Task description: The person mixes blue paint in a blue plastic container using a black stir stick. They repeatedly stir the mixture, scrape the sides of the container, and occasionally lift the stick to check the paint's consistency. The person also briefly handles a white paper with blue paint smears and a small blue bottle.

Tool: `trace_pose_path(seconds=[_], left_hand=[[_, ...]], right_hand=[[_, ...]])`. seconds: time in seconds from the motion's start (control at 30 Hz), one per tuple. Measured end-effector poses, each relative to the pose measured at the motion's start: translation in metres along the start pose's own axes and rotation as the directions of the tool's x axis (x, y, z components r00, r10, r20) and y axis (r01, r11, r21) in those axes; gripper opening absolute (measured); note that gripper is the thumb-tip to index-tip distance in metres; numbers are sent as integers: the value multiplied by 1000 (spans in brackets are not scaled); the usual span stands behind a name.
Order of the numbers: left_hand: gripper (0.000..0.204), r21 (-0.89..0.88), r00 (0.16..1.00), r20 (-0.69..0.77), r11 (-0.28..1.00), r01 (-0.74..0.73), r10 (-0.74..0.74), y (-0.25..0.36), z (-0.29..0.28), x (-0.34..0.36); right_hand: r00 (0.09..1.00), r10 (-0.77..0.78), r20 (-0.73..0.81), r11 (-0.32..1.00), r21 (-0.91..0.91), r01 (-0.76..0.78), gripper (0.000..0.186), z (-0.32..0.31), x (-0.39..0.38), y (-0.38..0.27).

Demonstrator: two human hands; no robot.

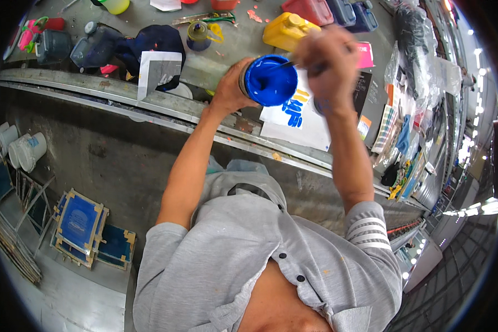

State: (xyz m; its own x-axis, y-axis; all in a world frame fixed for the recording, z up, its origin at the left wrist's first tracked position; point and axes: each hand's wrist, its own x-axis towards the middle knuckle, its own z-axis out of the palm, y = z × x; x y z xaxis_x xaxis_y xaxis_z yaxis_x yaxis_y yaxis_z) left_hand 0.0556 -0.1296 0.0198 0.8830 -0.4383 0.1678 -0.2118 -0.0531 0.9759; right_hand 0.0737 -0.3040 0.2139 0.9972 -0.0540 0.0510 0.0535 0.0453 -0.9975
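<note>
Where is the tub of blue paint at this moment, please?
In the head view the tub of blue paint is upper centre, gripped by the left hand, beside the right hand and below the yellow jug.

Grey cluttered workbench [216,66], concrete floor [110,149] with framed blue screens [80,224], ceiling lights [476,210] at right.

Both arms are raised forward, elbows bent. The left hand [229,88] is curled in a firm grip. The right hand [326,61] is closed in a fist, slightly blurred.
</note>
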Motion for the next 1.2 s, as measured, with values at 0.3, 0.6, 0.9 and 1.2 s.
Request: trace_pose_path(seconds=[0.3,0.6,0.9,1.2], left_hand=[[102,-38,999,37,998,42,-40,2,-1,-1],[97,-55,996,53,996,68,-65,-2,-1,0],[99,33,990,-129,998,-53,57,-10,18,-9],[113,4,941,329,997,83,-79,-14,-25,20]], right_hand=[[989,-114,92,976,-176,128,19,14,-14,20],[968,51,246,928,-370,45,20,16,-37,14],[973,-197,-117,951,-264,161,18,38,2,31],[805,-189,562,933,358,-31,38,-41,9,-30]])
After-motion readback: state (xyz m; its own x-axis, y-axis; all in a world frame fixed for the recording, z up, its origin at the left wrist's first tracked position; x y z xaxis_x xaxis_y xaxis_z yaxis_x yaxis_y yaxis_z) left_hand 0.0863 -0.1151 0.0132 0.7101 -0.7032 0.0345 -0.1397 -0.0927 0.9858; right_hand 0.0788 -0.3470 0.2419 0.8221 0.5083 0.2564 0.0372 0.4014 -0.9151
